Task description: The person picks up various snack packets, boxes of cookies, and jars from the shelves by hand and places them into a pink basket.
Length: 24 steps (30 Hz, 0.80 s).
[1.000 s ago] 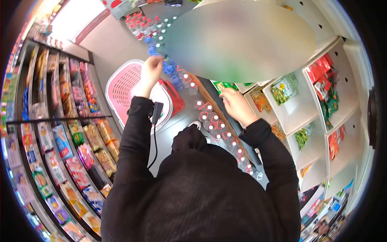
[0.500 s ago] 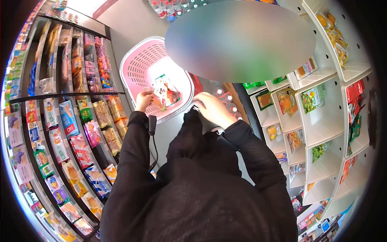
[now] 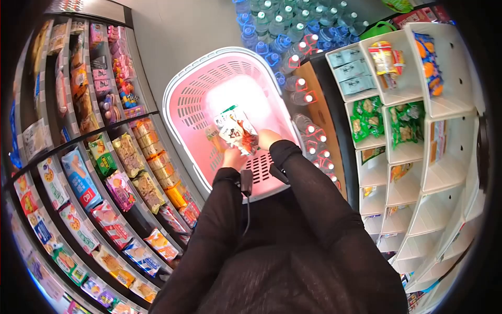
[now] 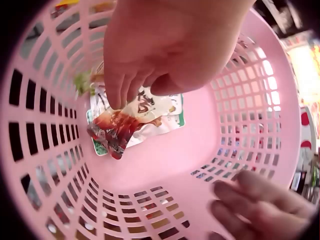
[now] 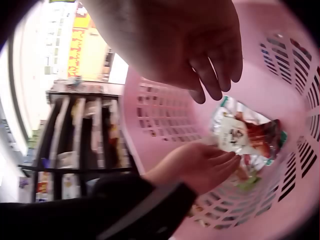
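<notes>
Inside the pink basket (image 3: 251,172), several snack packs lie on the bottom, topped by a white and red-brown pack (image 3: 238,133). My left hand (image 3: 234,158) reaches down to this pack (image 5: 245,137); in the right wrist view the left hand's (image 5: 197,165) fingers are nearly straight at the pack's edge. My right hand (image 3: 268,138) hovers inside the basket just right of the pack, fingers loose and slightly spread, holding nothing. The left wrist view shows the left hand (image 4: 165,50) above the pack (image 4: 122,125), with the right hand (image 4: 260,207) apart from it, blurred.
Shelves of packaged snacks (image 3: 123,193) line the left side. Bottles (image 3: 277,26) stand on the floor beyond and to the right of the basket. White bins (image 3: 439,157) with bagged goods are at the right, beside a wooden ledge (image 3: 324,115).
Both hands have come over and into the basket, the right moving from the bin side to beside the pack. The view has shifted, so the basket appears nearer and more central.
</notes>
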### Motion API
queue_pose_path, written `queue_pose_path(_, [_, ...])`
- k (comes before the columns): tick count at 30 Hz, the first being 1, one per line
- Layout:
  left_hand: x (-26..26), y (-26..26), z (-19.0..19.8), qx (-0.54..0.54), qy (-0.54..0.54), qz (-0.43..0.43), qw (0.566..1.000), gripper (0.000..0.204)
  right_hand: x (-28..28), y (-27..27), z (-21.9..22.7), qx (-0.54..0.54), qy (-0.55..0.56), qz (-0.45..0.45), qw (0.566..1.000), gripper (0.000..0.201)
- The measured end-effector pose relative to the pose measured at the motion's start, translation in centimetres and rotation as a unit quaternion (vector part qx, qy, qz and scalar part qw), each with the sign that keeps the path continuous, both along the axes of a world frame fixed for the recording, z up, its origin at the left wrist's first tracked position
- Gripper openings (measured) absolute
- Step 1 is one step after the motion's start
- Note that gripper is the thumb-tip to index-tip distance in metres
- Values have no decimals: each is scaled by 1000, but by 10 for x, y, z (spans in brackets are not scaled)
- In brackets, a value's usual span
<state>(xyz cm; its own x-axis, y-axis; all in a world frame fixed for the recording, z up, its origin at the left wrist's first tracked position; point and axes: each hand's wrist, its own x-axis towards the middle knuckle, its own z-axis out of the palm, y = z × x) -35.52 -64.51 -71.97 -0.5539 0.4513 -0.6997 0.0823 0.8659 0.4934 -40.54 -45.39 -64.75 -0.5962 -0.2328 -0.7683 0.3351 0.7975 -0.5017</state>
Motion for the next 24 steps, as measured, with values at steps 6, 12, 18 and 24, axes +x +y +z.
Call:
queue_pose_path(6, [29, 2, -66, 222, -268, 554, 756, 31, 9, -26, -56, 37, 2, 44, 998, 29])
queue_pose_path(12, [-12, 17, -33, 165, -289, 766, 550, 20, 9, -44, -85, -18, 50, -39, 998, 33])
queue_pose_path(18, [-33, 22, 21, 142, -341, 704, 607, 12, 12, -39, -74, 2, 33, -222, 975, 17])
queue_pose_path(24, [-57, 19, 133, 372, -196, 634, 649, 8, -28, 6, 45, -225, -10, -259, 939, 18])
